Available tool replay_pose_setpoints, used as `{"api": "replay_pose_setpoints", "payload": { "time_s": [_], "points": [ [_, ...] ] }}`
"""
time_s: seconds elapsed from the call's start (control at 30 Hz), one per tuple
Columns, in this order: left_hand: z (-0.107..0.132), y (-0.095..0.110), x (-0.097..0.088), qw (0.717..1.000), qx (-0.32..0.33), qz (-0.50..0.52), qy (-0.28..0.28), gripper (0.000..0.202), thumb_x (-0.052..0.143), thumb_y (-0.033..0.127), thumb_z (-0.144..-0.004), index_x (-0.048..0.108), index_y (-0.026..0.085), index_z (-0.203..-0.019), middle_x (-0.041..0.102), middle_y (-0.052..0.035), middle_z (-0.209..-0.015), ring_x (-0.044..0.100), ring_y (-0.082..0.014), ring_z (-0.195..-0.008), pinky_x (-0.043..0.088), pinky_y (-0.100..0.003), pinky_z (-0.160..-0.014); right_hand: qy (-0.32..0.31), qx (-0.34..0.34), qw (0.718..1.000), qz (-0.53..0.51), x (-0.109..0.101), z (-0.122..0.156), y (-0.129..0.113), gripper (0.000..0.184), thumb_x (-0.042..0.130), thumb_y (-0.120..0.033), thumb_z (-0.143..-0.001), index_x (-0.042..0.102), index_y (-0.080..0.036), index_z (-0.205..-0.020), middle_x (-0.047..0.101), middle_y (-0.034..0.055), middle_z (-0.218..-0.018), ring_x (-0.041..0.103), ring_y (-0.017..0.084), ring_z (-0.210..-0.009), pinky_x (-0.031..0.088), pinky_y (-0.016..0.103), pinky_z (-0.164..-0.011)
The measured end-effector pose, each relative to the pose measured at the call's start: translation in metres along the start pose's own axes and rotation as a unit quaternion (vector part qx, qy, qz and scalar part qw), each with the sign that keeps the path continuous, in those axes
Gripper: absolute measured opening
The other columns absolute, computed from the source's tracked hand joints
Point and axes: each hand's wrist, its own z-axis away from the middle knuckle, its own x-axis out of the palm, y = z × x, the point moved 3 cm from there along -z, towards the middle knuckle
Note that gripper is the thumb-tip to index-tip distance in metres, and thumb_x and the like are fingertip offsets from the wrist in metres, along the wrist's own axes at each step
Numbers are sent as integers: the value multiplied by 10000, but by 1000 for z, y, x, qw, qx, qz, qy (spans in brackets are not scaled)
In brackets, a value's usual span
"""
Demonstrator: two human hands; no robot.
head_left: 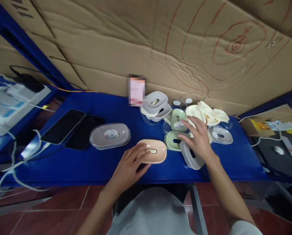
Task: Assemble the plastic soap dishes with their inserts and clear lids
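My left hand point(130, 160) is on a peach oval lid point(158, 150), its fingers over the left part and its thumb at the near edge. A small pale piece sits in the lid's middle slot. Over the pile at the right, my right hand point(199, 137) is spread, thumb and fingers apart. Just below it lies a grey slotted lid point(193, 160); whether they touch I cannot tell. Two green oval pieces, a slotted lid point(170, 141) and a labelled piece point(179, 114), lie left of that hand. A closed grey oval container point(110, 135) with a round label stands at the left.
Stacked grey lids point(155, 100) and cream pieces point(208, 112) lie toward the cardboard wall point(106, 49). A grey slotted piece point(220, 134) is at the right. Two phones, one a lit-edged phone point(64, 126), and white cables point(12, 163) occupy the left of the blue table point(74, 169).
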Motion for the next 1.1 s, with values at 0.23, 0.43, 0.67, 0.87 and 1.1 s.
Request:
{"api": "replay_pose_setpoints", "payload": {
  "time_s": [0.23,0.43,0.67,0.87,1.1],
  "points": [
    [-1,-1,-1,999,-25,29,-5,444,690,247,-1001,573,275,-1429,642,-110,-1467,557,-301,-1447,493,-499,-1182,-125,14,991,-49,16,-3,-11,530,602,-480,-1066,558,-269,-1550,604,118,-1553,557,305,-1455,475,531,-1195],
    [2,-3,-3,996,-69,50,7,576,721,265,-974,520,312,-1511,383,-145,-1681,445,-356,-1539,468,-561,-1217,-192,-20,981,-11,22,-8,-33,679,738,-449,-986,509,-244,-1591,440,147,-1683,424,372,-1553,433,589,-1225],
    [5,-12,1,986,-137,100,3,823,766,358,-949,327,350,-1645,323,-143,-1714,479,-345,-1517,508,-547,-1196,-160,-53,985,-25,14,6,-82,561,619,-461,-1055,535,-260,-1572,453,156,-1669,428,369,-1546,415,607,-1242],
    [7,-17,3,983,-155,102,2,768,767,435,-950,379,357,-1609,416,-132,-1671,468,-347,-1532,482,-586,-1212,-205,-90,973,-63,35,26,-114,609,613,-384,-1070,436,-269,-1641,382,143,-1719,345,351,-1601,406,592,-1265],
    [13,-19,6,987,-144,72,0,620,737,427,-973,479,330,-1529,465,-133,-1651,515,-344,-1504,513,-564,-1188,-192,-78,976,-65,45,40,-119,634,689,-328,-1028,477,-254,-1621,338,183,-1731,259,403,-1626,408,586,-1271]
  ]
}}
